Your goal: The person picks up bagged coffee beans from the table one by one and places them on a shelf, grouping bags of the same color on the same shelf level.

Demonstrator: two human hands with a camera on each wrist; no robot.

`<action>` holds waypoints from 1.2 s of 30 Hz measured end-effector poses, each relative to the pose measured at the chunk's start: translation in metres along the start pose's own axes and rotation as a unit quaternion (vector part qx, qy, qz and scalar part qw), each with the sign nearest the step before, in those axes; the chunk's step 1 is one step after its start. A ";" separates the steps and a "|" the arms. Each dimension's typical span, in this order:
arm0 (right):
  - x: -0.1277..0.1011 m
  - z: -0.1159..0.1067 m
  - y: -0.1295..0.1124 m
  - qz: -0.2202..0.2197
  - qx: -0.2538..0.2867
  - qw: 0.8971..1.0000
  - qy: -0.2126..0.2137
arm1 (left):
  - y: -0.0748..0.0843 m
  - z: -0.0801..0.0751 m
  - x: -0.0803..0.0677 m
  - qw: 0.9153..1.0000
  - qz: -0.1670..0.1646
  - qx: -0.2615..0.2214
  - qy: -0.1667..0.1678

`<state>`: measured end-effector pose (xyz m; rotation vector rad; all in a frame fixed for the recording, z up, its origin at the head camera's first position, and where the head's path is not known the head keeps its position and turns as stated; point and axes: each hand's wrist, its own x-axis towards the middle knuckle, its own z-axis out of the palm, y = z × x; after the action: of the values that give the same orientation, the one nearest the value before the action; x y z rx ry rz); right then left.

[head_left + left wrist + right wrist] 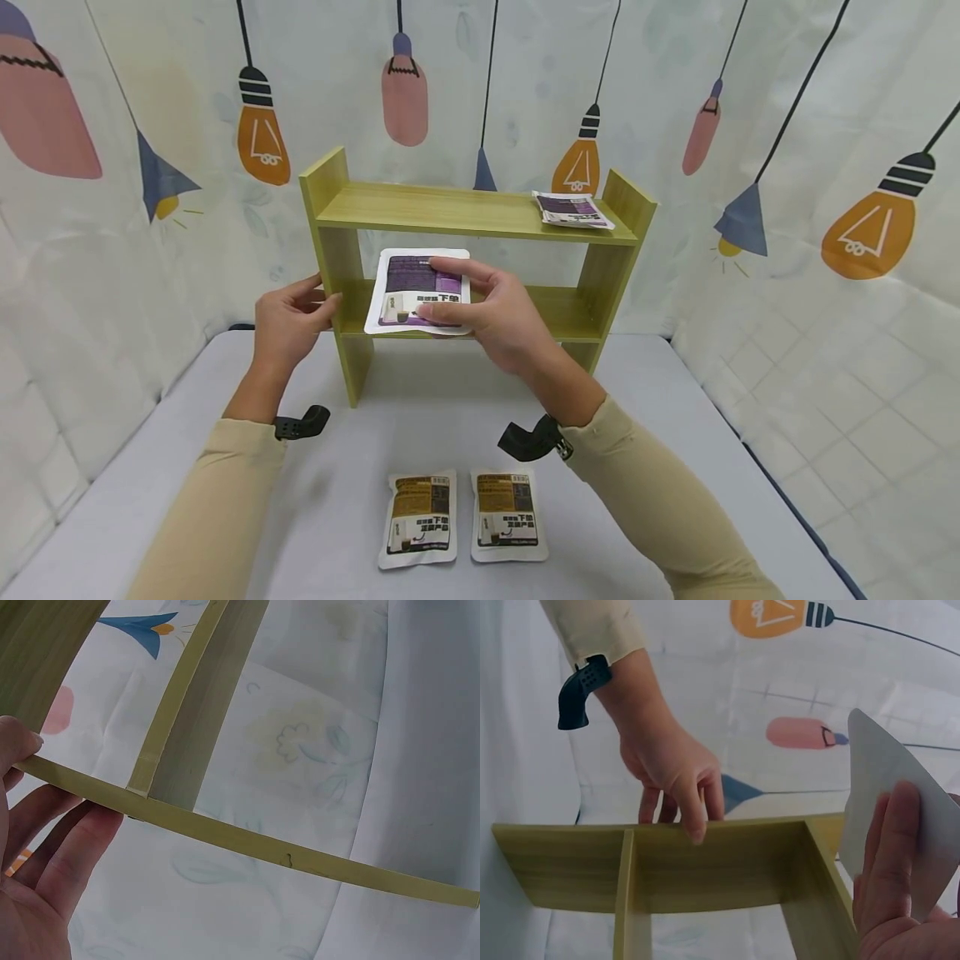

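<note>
A white-edged pouch with a purple label (397,287) is in my right hand (506,317), thumb and forefinger on its printed face. Seen from the right wrist, the pouch's plain back (922,825) has the other fingers flat behind it. The pouch overlaps the middle board of a small wooden shelf (427,208) in the head view. My left hand (288,325) grips the shelf's left side panel, thumb inside and fingers outside. That pinch on the panel's front edge (247,838) shows in the left wrist view.
A similar purple pouch (573,210) lies at the right end of the top board. Two brown-labelled pouches (420,517) lie side by side on the white table (337,517), nearer to me. Behind the shelf hangs a printed curtain (315,92).
</note>
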<state>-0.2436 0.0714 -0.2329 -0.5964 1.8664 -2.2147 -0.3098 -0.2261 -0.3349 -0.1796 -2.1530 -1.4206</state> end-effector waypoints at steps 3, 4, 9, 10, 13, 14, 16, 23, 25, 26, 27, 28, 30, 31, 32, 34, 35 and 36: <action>0.003 0.001 -0.003 -0.004 0.001 1.000 0.000 | 0.001 0.000 0.000 1.000 0.000 0.001 0.002; 0.004 0.002 -0.004 -0.004 0.002 1.000 0.001 | 0.002 0.000 0.000 1.000 -0.001 0.001 0.003; 0.011 0.004 -0.008 -0.002 0.000 1.000 0.005 | 0.003 0.001 0.000 1.000 -0.009 0.010 0.002; 0.012 0.005 -0.009 -0.002 -0.002 1.000 0.006 | 0.003 0.001 0.000 1.000 -0.010 0.012 0.002; 0.015 0.008 -0.011 -0.001 -0.003 1.000 0.011 | 0.003 0.001 0.000 1.000 -0.010 0.016 0.002; 0.017 0.009 -0.012 -0.002 0.000 1.000 0.011 | 0.003 0.000 0.000 1.000 -0.010 0.018 0.002; 0.019 0.010 -0.013 0.000 0.006 1.000 0.013 | 0.003 0.000 0.000 1.000 -0.012 0.020 0.001; 0.029 0.016 -0.016 0.008 0.029 0.999 0.017 | 0.004 -0.001 0.000 1.000 -0.017 0.020 -0.005; 0.031 0.017 -0.017 0.009 0.028 0.999 0.021 | 0.005 -0.001 0.000 1.000 -0.017 0.020 -0.005; 0.033 0.018 -0.017 0.009 0.029 0.999 0.022 | 0.005 -0.001 0.000 1.000 -0.018 0.020 -0.004; 0.034 0.019 -0.018 0.007 0.029 0.999 0.023 | 0.005 -0.001 0.000 1.000 -0.019 0.020 -0.004; 0.036 0.019 -0.018 0.007 0.032 0.999 0.023 | 0.005 -0.001 0.000 1.000 -0.021 0.022 -0.004; 0.038 0.020 -0.018 0.005 0.037 0.999 0.021 | 0.005 -0.001 0.000 0.999 -0.026 0.025 -0.004; 0.039 0.021 -0.018 0.004 0.038 0.999 0.021 | 0.005 -0.001 0.000 0.999 -0.029 0.024 -0.004; 0.040 0.021 -0.018 0.004 0.042 0.999 0.020 | 0.005 0.000 0.001 0.999 -0.030 0.025 -0.004; 0.042 0.022 -0.017 0.004 0.045 0.999 0.021 | 0.005 0.000 0.000 0.999 -0.034 0.025 -0.006; 0.043 0.022 -0.017 0.004 0.045 0.999 0.022 | 0.005 0.000 0.000 0.999 -0.035 0.025 -0.007; 0.044 0.023 -0.017 0.003 0.045 0.999 0.024 | 0.005 0.000 0.000 0.999 -0.037 0.025 -0.008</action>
<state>-0.2722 0.0366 -0.2052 -0.5265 1.7777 -2.3136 -0.3078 -0.2244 -0.3306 -0.0939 -2.2271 -1.4093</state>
